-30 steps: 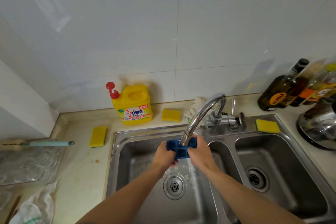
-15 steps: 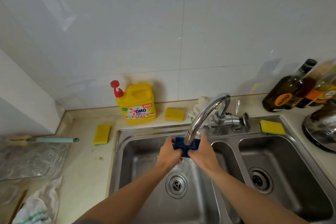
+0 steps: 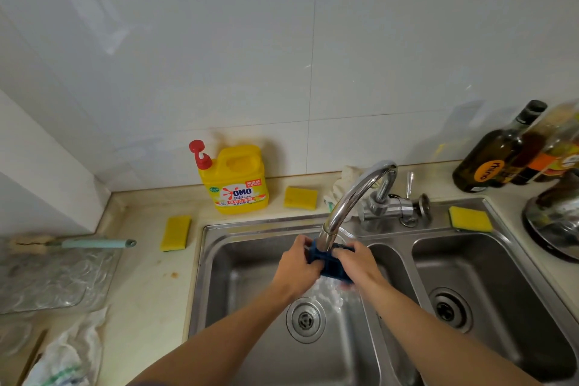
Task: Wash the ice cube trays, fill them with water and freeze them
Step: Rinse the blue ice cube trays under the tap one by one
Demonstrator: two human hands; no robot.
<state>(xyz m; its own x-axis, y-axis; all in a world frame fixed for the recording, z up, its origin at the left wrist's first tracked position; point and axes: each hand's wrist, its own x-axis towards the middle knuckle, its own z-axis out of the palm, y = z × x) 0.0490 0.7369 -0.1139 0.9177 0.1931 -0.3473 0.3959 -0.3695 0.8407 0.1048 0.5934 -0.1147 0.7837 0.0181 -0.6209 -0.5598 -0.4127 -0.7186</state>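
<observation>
**Holding the blue ice cube tray under the running tap**

I see both hands meeting over the left basin of the double sink (image 3: 200, 276). The left hand (image 3: 297, 266) grips the left end of the ice cube tray (image 3: 329, 266), its fingers curled round the edge. The right hand (image 3: 357, 263) grips the right end the same way, with its fingers wrapped over the top. The tray is dark blue and tilted. It sits right under the mouth of the faucet (image 3: 351, 197), whose spout hides the tray's middle from me. Water falls from beneath the tray and splashes on the basin floor just beyond the left drain (image 3: 305, 320). I cannot tell how many compartments the tray has.

On the table beyond the sink, a yellow detergent jug (image 3: 238, 185) with a red pump stands against the tiled wall. One yellow sponge (image 3: 300, 197) lies just to the right of it, and another sponge (image 3: 175, 232) lies near the sink's far left corner. A third sponge (image 3: 470, 219) rests on the sink rim beyond the right basin. A pale rag (image 3: 341, 182) is bunched behind the faucet. At the far right stand several dark bottles (image 3: 498, 153) beside a shiny metal lid (image 3: 554, 222). To the left, a brush (image 3: 94, 243) with a mint handle lies along the far edge of a clear glass board (image 3: 53, 276). A white cloth (image 3: 69, 354) sits in the near left corner.
</observation>
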